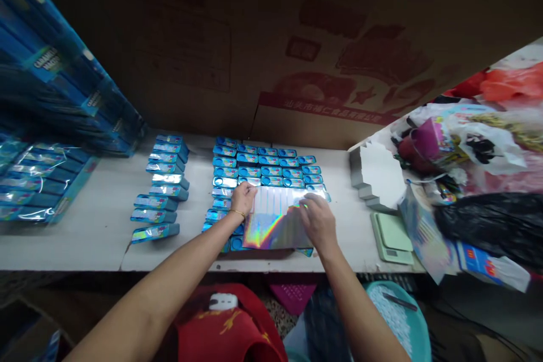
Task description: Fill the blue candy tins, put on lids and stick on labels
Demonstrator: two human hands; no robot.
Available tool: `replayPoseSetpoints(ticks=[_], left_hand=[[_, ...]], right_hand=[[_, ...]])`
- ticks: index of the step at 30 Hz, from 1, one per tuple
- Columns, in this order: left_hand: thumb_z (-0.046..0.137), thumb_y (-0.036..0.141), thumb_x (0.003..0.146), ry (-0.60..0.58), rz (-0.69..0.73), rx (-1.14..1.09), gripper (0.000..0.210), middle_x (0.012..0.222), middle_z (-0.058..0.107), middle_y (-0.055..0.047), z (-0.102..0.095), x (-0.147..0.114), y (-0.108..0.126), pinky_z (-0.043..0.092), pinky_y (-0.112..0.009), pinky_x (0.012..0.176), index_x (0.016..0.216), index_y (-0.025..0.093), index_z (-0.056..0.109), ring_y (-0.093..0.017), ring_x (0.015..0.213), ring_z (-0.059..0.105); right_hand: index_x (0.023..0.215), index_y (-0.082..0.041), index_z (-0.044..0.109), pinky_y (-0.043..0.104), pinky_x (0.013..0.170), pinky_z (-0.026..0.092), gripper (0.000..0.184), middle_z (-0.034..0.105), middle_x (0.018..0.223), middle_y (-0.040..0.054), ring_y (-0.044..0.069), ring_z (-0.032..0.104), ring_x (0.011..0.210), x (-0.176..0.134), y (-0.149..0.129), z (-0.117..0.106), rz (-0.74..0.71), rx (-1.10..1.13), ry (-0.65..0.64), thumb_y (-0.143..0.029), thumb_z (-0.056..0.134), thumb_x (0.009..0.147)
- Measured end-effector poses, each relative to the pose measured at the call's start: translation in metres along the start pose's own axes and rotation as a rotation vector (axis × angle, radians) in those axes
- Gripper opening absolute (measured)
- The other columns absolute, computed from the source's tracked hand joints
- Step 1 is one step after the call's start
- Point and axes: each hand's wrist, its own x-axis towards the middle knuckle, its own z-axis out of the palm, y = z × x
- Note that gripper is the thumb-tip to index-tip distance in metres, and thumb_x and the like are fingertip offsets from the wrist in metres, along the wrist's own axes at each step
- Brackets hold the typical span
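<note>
A shiny rainbow-reflecting sheet (pixel 270 220) lies over the lower part of a block of small blue boxes (pixel 249 172). My left hand (pixel 243 200), with a thin gold bracelet at the wrist, pinches the sheet near its upper left corner. At the sheet's right side, the curled fingers of my right hand (pixel 317 218) grip its edge. The boxes stand in close rows on the white table (pixel 195 226), and the sheet hides several of them.
Left of the block runs a column of blue boxes (pixel 163 181); wrapped stacks (pixel 51 68) rise farther left. A large cardboard carton (pixel 254 56) walls the back. On the right are white cartons (pixel 379 172), a green scale (pixel 392 237) and piled bags. Below sits a teal basin (pixel 419 317).
</note>
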Motion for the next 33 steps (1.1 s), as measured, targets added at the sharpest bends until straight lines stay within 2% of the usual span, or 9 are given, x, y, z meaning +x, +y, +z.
replayPoseSetpoints(ticks=[4,7,10,14,17,20,23,27,33], left_hand=[[0.051,0.025,0.066,0.018,0.008,0.038,0.010,0.061,0.055,0.001,-0.002,-0.001,0.003,0.041,-0.026,0.059,0.067,0.016,0.056,-0.014,0.063,0.053],[0.056,0.029,0.066,0.034,0.052,0.028,0.024,0.081,0.061,-0.004,-0.011,-0.010,0.016,0.042,-0.029,0.070,0.086,0.016,0.059,-0.017,0.079,0.055],[0.051,0.038,0.073,-0.031,0.101,-0.124,0.038,0.107,0.056,-0.007,-0.030,-0.025,0.034,0.039,-0.029,0.082,0.105,0.018,0.054,-0.019,0.101,0.049],[0.048,0.042,0.075,-0.172,0.050,-0.347,0.041,0.107,0.057,-0.009,-0.061,-0.041,0.047,0.039,-0.029,0.085,0.106,0.017,0.053,-0.019,0.102,0.050],[0.057,0.038,0.069,-0.127,-0.001,-0.421,0.044,0.101,0.059,-0.009,-0.080,-0.041,0.044,0.042,-0.028,0.080,0.107,0.016,0.051,-0.017,0.094,0.053],[0.064,0.030,0.063,-0.045,-0.074,-0.415,0.045,0.085,0.061,-0.005,-0.096,-0.034,0.034,0.043,-0.026,0.073,0.103,0.013,0.052,-0.014,0.079,0.056],[0.063,0.026,0.061,0.034,-0.107,-0.400,0.041,0.074,0.060,-0.002,-0.115,-0.020,0.024,0.043,-0.025,0.069,0.099,0.012,0.053,-0.011,0.070,0.057],[0.062,0.025,0.059,0.079,-0.102,-0.237,0.039,0.063,0.059,0.001,-0.138,0.004,0.014,0.043,-0.024,0.061,0.096,0.013,0.052,-0.011,0.061,0.055],[0.061,0.020,0.056,0.089,-0.098,-0.015,0.037,0.055,0.058,0.003,-0.146,0.037,-0.003,0.039,-0.022,0.050,0.092,0.014,0.054,-0.010,0.049,0.051]], right_hand=[[0.075,-0.019,0.054,0.024,0.067,0.042,0.011,0.055,0.085,0.0028,0.013,0.051,0.079,0.022,-0.032,-0.055,0.129,0.250,-0.006,-0.019,0.043,0.076],[0.069,-0.018,0.054,0.023,0.059,0.040,0.010,0.054,0.074,0.0007,0.011,0.050,0.065,0.042,-0.047,-0.060,0.239,0.328,-0.034,-0.022,0.045,0.074],[0.063,-0.017,0.055,0.023,0.056,0.039,0.014,0.053,0.064,-0.0006,0.011,0.048,0.057,0.056,-0.056,-0.036,0.330,0.443,-0.106,-0.028,0.048,0.071],[0.064,-0.016,0.055,0.021,0.048,0.036,0.020,0.050,0.053,-0.0026,0.010,0.047,0.049,0.062,-0.073,0.005,0.496,0.700,-0.212,-0.035,0.050,0.070],[0.065,-0.016,0.055,0.020,0.042,0.032,0.022,0.048,0.049,-0.0033,0.010,0.045,0.046,0.063,-0.089,0.030,0.597,0.873,-0.267,-0.037,0.052,0.067],[0.066,-0.015,0.056,0.020,0.041,0.031,0.024,0.048,0.048,-0.0035,0.010,0.043,0.044,0.065,-0.105,0.054,0.638,0.966,-0.314,-0.040,0.053,0.066],[0.064,-0.015,0.059,0.022,0.050,0.036,0.025,0.054,0.054,-0.0011,0.012,0.048,0.051,0.070,-0.120,0.078,0.557,0.850,-0.271,-0.040,0.053,0.066],[0.065,-0.017,0.063,0.025,0.062,0.036,0.024,0.060,0.068,0.0021,0.015,0.052,0.066,0.078,-0.136,0.107,0.415,0.488,-0.190,-0.036,0.049,0.069],[0.069,-0.019,0.064,0.028,0.069,0.033,0.025,0.061,0.078,0.0042,0.018,0.051,0.078,0.082,-0.147,0.130,0.370,0.137,-0.208,-0.034,0.046,0.074]])
